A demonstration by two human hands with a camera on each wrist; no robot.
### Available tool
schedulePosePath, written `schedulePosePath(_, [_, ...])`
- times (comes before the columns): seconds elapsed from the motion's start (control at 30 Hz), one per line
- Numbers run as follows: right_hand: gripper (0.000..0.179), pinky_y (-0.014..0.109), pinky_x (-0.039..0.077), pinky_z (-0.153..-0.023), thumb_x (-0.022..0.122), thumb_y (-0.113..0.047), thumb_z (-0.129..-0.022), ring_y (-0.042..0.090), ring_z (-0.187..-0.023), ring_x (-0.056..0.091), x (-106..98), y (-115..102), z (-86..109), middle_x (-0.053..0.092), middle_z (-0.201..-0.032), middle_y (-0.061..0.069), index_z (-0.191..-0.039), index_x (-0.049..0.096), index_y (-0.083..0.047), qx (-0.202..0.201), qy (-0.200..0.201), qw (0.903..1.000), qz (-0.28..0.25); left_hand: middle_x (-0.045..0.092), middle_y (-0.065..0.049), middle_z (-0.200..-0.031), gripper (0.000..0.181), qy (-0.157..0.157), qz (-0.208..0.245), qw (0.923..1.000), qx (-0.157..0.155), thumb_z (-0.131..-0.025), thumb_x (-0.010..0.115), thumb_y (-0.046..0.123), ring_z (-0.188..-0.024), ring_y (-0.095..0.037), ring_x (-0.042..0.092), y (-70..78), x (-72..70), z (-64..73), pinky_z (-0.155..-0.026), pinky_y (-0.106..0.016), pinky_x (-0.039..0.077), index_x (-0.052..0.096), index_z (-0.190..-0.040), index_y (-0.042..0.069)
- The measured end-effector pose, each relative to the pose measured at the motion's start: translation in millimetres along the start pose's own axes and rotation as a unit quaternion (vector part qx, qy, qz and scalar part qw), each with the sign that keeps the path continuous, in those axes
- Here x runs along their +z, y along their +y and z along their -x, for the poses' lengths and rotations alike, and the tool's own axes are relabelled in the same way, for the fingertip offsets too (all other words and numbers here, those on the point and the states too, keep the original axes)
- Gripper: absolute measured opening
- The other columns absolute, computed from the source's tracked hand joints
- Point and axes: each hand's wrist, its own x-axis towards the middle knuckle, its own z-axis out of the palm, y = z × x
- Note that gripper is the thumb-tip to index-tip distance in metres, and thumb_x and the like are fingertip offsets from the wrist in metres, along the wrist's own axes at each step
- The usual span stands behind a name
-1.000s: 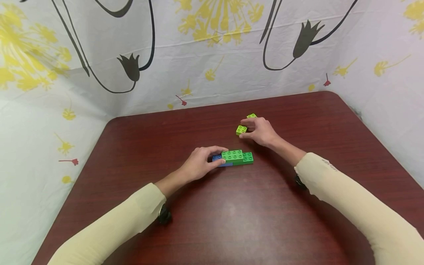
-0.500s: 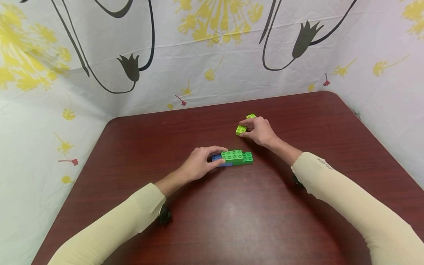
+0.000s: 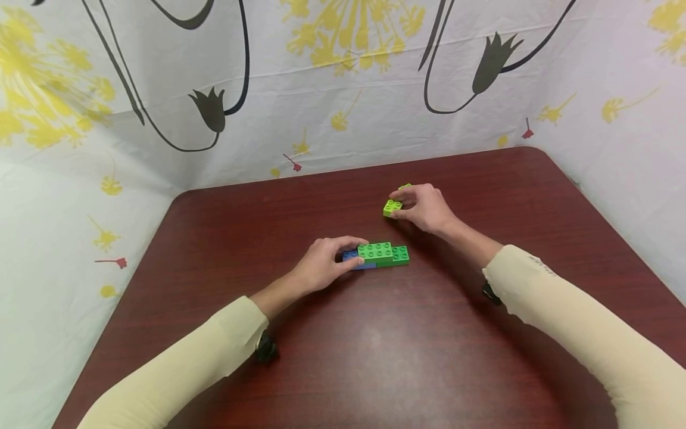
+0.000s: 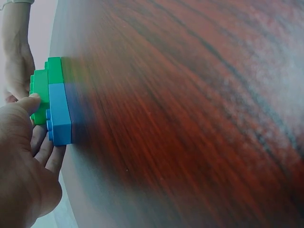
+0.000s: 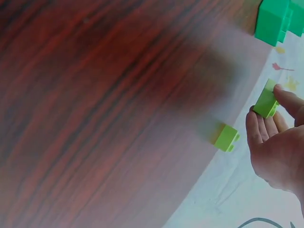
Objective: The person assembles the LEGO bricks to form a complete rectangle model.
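In the head view, my left hand (image 3: 321,265) grips the left end of a small toy-brick assembly, thumb in front and fingers behind. A light green brick (image 3: 376,251) lies across the top, spanning a blue brick (image 4: 60,114) and a darker green brick (image 3: 401,255) that rest on the table. Farther back, my right hand (image 3: 427,208) pinches a small lime green brick (image 3: 392,209) between thumb and fingers. From the right wrist, that brick appears raised off the tabletop. Another lime brick (image 5: 225,137) stands on the table beside this hand, mostly hidden behind it in the head view.
The dark reddish wooden table (image 3: 257,214) has rounded back corners. White cloth (image 3: 321,119) printed with yellow and grey flowers hangs behind it and along both sides. Both forearms wear cream sleeves (image 3: 182,363), with a dark object (image 3: 266,347) at the left wrist.
My right hand has taken hold of the near lime brick and shifted it slightly right and up, covering more of the other lime brick. The left hand and its bricks stay put.
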Motion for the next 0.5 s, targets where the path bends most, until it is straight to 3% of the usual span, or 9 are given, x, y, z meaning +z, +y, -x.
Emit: schedulePosePath(0.5, [0.041,0.053,0.058,-0.097,0.084,-0.008,-0.092,0.037,-0.112,0.073,-8,-5,26.0,0.073,-0.126,0.021,-0.131,0.073,0.0,-0.041,-0.021,0.9989,-0.003,0.071,0.002,-0.134,0.041,0.002,-0.004,1.0,0.004,-0.102,0.076,0.029,-0.108,-0.013,0.066,-1.2,0.5,0.7,-0.096,-0.037,0.056,0.07,-0.141,0.022])
